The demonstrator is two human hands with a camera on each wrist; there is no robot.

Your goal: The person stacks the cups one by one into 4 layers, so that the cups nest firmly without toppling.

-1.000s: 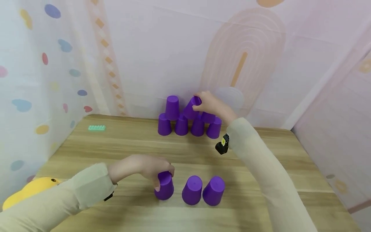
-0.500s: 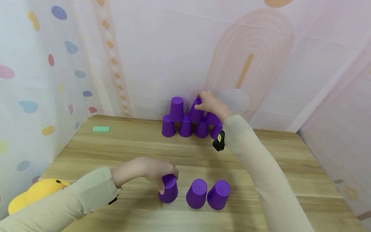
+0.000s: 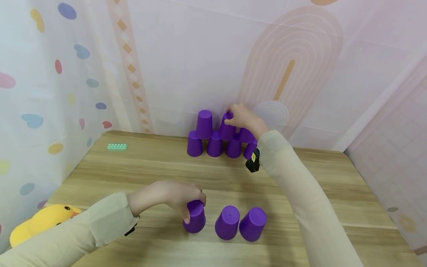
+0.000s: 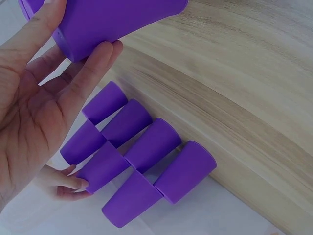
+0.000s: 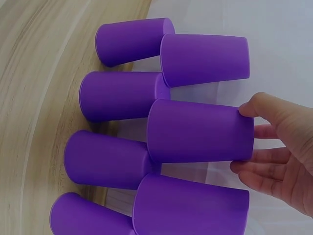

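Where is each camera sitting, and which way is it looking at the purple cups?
Head: sits high, looks forward and down at the wooden table; shows both sleeves, the left hand and the right hand.
Left wrist: looks past the left palm, fingers around a near purple plastic cup, toward the wall.
Right wrist: looks at the stacked purple cup pyramid; shows right fingers on a second-row cup.
Shared: all three show the pyramid.

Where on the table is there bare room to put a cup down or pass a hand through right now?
The widest bare strip of table runs between the cup pyramid at the wall and the three near cups. The back left is bare around the green block, and bare wood lies beyond the right sleeve. It is crowded at the pyramid, where the right hand grips a cup, and around the left hand.
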